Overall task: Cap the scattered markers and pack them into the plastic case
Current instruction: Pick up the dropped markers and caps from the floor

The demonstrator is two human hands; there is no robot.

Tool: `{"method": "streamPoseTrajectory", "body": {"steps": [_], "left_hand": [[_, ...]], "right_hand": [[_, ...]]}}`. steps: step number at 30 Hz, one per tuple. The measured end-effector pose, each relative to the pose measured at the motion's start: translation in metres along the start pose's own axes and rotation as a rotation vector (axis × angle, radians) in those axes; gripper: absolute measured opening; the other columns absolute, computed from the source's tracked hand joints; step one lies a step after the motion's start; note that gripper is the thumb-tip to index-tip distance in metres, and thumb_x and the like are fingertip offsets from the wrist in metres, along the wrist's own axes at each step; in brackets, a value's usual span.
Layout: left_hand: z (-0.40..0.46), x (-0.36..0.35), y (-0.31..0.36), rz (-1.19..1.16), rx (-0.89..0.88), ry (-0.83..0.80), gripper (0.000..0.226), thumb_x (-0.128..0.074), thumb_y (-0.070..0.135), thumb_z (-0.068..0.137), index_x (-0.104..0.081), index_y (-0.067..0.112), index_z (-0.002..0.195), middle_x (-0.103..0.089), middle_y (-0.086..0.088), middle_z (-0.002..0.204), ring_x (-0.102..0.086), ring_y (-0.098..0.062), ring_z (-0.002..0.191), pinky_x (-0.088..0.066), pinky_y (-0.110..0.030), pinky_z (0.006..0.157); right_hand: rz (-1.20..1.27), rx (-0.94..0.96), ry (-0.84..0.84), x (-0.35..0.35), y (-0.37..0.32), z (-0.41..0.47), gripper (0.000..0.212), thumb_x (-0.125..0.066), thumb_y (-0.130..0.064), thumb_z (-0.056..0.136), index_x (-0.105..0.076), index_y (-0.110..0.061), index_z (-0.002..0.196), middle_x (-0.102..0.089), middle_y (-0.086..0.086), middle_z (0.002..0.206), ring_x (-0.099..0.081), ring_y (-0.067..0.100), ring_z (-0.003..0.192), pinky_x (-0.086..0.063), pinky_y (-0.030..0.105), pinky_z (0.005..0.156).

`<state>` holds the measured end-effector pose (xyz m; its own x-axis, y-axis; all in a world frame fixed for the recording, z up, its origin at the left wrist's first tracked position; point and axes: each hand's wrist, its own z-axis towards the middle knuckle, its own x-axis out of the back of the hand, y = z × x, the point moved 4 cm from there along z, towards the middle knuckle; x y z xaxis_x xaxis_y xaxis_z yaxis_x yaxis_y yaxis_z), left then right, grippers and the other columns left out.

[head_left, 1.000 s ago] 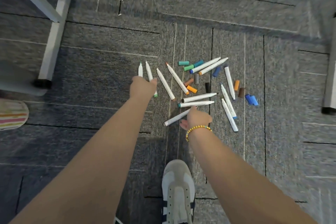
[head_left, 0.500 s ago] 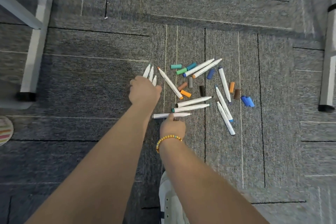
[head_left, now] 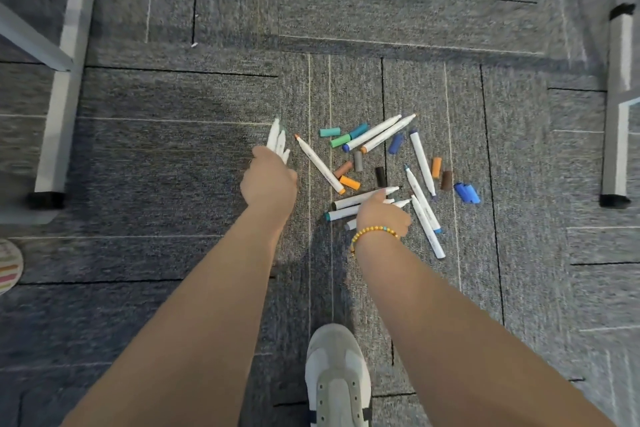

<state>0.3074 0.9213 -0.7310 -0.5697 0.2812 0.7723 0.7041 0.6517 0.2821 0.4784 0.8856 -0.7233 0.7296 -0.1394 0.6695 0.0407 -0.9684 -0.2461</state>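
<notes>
Grey carpet tiles (head_left: 173,184) underfoot.
My grey sneaker (head_left: 337,378) points forward at the bottom; white table legs (head_left: 64,80) stand left and right, a striped slipper (head_left: 8,265) at far left.

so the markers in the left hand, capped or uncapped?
Uncapped: the markers gripped by the left hand show bare tips, and loose caps lie on the carpet.

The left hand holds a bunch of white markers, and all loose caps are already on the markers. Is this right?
Not quite. The left hand does hold a bunch of white markers, but the head view shows the loose caps lying on the carpet, not yet on markers.
</notes>
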Motion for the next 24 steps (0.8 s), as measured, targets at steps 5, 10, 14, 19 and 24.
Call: {"method": "streamPoseTrajectory", "body": {"steps": [5,10,14,19,24], "left_hand": [[0.001,0.0,0.006,-0.294,0.103,0.019,0.049,-0.042,0.013,0.098,-0.02,-0.008,0.137,-0.049,-0.012,0.08,-0.046,-0.017,0.055,-0.03,-0.023,0.043],[0.003,-0.022,0.02,-0.236,0.053,-0.056,0.047,-0.056,0.04,0.091,-0.056,-0.004,0.108,-0.059,-0.009,0.075,-0.055,-0.021,0.057,-0.034,-0.026,0.043],[-0.003,-0.026,0.031,-0.201,0.066,-0.074,0.039,-0.06,0.038,0.088,-0.057,0.003,0.104,-0.066,-0.011,0.093,-0.064,-0.027,0.078,-0.043,-0.029,0.056],[-0.005,-0.022,0.034,0.085,-0.014,-0.07,0.025,-0.055,0.027,0.091,-0.056,0.005,0.104,-0.058,-0.007,0.081,-0.056,-0.025,0.07,-0.043,-0.029,0.059],[-0.016,-0.015,0.015,0.162,-0.044,-0.115,0.023,-0.054,0.03,0.091,-0.056,0.008,0.1,-0.048,-0.001,0.065,-0.052,-0.021,0.063,-0.039,-0.028,0.055]], "right_hand": [[0.027,-0.005,0.044,-0.014,-0.004,0.003,0.069,-0.058,-0.036,0.09,-0.023,0.004,0.134,-0.031,0.019,0.139,-0.036,0.031,0.128,-0.031,0.039,0.108],[-0.034,0.05,0.049,-0.014,0.002,0.007,0.059,-0.057,-0.024,0.092,-0.023,0.002,0.133,-0.03,0.019,0.141,-0.036,0.031,0.129,-0.032,0.038,0.104],[-0.118,0.1,0.066,-0.01,0.007,0.009,0.057,-0.057,-0.019,0.092,-0.025,0.002,0.134,-0.033,0.019,0.14,-0.036,0.032,0.129,-0.033,0.038,0.102],[-0.325,0.242,0.094,-0.005,0.017,0.013,0.042,-0.044,-0.021,0.097,-0.032,0.003,0.129,-0.041,0.019,0.134,-0.046,0.034,0.12,-0.04,0.04,0.095],[-0.441,0.336,0.059,-0.002,0.028,0.005,0.038,-0.042,-0.021,0.097,-0.034,0.002,0.126,-0.043,0.02,0.132,-0.046,0.033,0.12,-0.04,0.039,0.095]]}}
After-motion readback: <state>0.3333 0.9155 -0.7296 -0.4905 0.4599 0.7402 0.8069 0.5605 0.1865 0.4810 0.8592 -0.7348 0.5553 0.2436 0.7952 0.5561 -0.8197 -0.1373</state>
